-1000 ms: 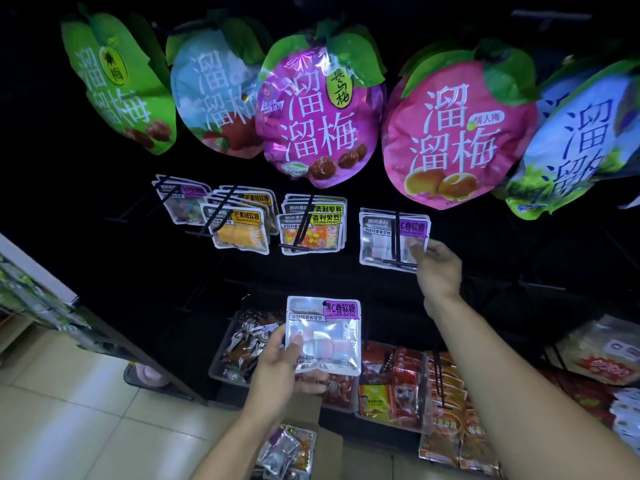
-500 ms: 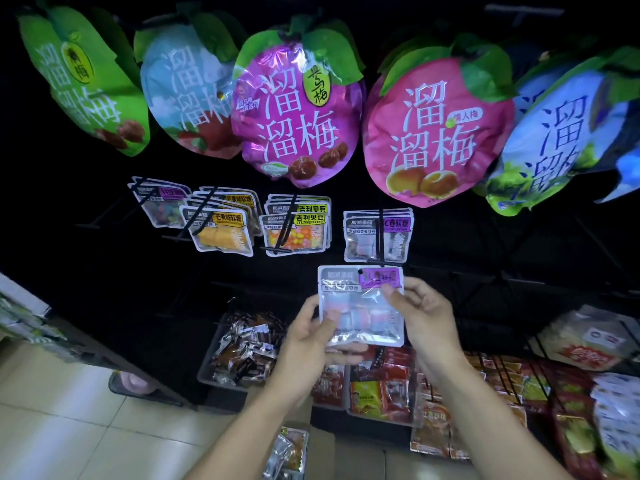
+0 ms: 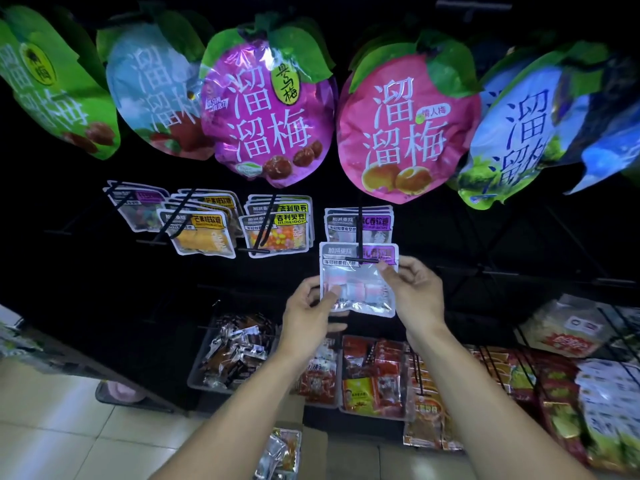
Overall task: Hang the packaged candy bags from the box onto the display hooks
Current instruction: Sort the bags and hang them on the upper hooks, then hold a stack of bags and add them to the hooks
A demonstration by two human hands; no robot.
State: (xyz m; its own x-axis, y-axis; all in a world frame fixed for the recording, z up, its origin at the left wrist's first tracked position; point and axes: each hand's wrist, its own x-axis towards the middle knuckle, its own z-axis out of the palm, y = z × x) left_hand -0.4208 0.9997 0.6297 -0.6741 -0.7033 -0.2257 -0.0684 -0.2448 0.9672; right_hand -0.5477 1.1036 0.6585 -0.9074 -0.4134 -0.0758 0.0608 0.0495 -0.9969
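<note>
Both hands hold one small candy bag (image 3: 358, 278). My left hand (image 3: 308, 311) pinches its lower left corner, with the thumb on the front of the clear part. My right hand (image 3: 414, 292) pinches the right side near the top, with the thumb just under the purple label. I can see soft pink and white sweets through the clear front.

I hold the bag up at the tip of a black display hook (image 3: 360, 237). The hook's end sits right at the top strip of the bag. I cannot tell if the hook is through the hole.

Just behind and above it, more bags of the same kind (image 3: 358, 221) hang on that hook. To the left hang jelly bean bags (image 3: 277, 230), then mango candy bags (image 3: 204, 230), then one more row of small bags (image 3: 138, 209).

Above them hang big round plum bags, a purple one (image 3: 270, 109) and a pink one (image 3: 408, 129).

Below my hands I see trays of wrapped snacks (image 3: 235, 351). Low down, between my arms, sits a cardboard box (image 3: 313, 445) with shiny packs (image 3: 280, 452) in it.
</note>
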